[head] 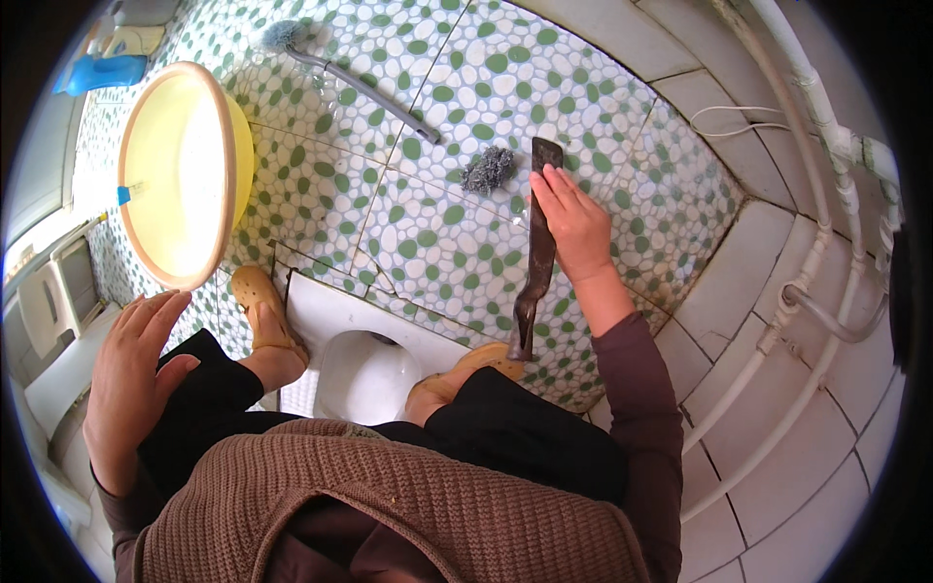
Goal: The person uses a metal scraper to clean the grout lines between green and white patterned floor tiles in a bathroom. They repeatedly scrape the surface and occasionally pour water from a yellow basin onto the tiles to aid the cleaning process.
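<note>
My right hand [579,222] is around the middle of a long, dark, rusty metal scraper [539,255], its fingers lying across the flat part. The scraper's broad flat end points away from me; its narrower, hollow socket end is near my right sandal [492,358]. Just left of the scraper, a grey steel-wool scourer [488,170] lies on the tiles. My left hand [135,364] holds nothing and hovers above my left knee, fingers apart. It looks close to the near rim of a yellow plastic basin [240,160] in this view.
A white squat toilet [368,375] lies between my feet. Farther off, a grey long-handled brush [364,87] rests on the pebble-patterned floor [452,240]. Blue bottles [109,73] stand at the upper left. White pipes [809,270] run along the tiled wall at right.
</note>
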A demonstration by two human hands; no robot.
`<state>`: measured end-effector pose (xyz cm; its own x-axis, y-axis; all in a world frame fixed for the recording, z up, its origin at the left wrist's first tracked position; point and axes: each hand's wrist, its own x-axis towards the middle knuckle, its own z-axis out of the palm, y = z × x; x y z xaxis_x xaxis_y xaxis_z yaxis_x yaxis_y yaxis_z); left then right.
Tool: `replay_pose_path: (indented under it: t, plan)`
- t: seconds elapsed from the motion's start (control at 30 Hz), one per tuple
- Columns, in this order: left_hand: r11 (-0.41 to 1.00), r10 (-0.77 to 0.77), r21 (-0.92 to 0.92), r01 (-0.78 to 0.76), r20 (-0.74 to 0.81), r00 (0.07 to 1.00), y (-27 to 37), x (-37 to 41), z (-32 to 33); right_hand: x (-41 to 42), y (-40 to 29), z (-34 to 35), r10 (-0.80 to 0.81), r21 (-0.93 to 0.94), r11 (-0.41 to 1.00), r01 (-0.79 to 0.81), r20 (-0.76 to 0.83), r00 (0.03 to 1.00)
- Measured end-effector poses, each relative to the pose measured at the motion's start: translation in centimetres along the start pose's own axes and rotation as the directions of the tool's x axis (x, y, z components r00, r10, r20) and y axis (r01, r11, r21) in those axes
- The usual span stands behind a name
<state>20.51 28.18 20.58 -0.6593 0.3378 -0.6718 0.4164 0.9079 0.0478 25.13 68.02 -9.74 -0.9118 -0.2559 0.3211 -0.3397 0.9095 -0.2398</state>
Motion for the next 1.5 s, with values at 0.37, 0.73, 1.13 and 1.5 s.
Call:
replay_pose_path:
  t: [0.37, 0.73, 1.13, 1.5]
  plan:
    - [1.000, -0.017, 0.012, 0.017, -0.031, 0.999, 0.1, -1.1, -0.4, 1.8, 2.3, 0.5, 0.078, -0.077, 0.994, -0.084, -0.080, 0.994]
    - [1.000, -0.007, -0.021, 0.007, -0.018, 1.000, 0.0, -0.3, -0.2, -0.1, 0.0, -0.3, 0.047, -0.060, 0.997, -0.046, 0.022, 0.999]
    - [1.000, -0.007, -0.018, 0.008, 0.026, 1.000, -0.3, -0.5, 0.1, 0.3, 0.8, -1.3, 0.053, -0.109, 0.993, -0.047, 0.052, 0.997]
    - [0.999, -0.026, -0.029, 0.026, 0.027, 0.999, -0.2, -0.2, 0.0, 1.7, 2.4, -1.2, 0.030, -0.148, 0.989, -0.019, 0.072, 0.997]
